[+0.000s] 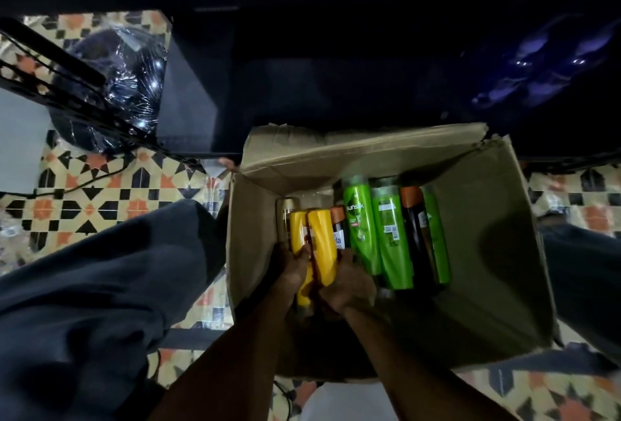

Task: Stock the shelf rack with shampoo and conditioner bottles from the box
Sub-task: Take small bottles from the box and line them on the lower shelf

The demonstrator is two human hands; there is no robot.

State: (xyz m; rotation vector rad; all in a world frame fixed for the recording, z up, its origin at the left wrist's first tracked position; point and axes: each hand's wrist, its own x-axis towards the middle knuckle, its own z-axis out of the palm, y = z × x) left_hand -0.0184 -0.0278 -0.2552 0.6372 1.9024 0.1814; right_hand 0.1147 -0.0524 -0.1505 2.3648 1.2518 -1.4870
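Observation:
An open cardboard box (pixel 497 252) stands on the floor between my knees. Inside lie several bottles: three green ones (pixel 363 229), a black one with an orange cap (pixel 415 229), a white-labelled one with an orange cap (pixel 338 235), and two yellow ones. My left hand (pixel 294 272) grips the left yellow bottle (pixel 297 234). My right hand (pixel 346 282) grips the right yellow bottle (pixel 323 245). Both hands are inside the box at its left side. The shelf rack (pixel 336 67) is a dark shape beyond the box.
My dark trouser legs (pixel 100 303) flank the box on both sides. A dark object wrapped in clear plastic (pixel 121 84) and a black wire frame (pixel 50 60) lie at the upper left on the patterned tile floor (pixel 100 192). A thin black cable runs across the tiles.

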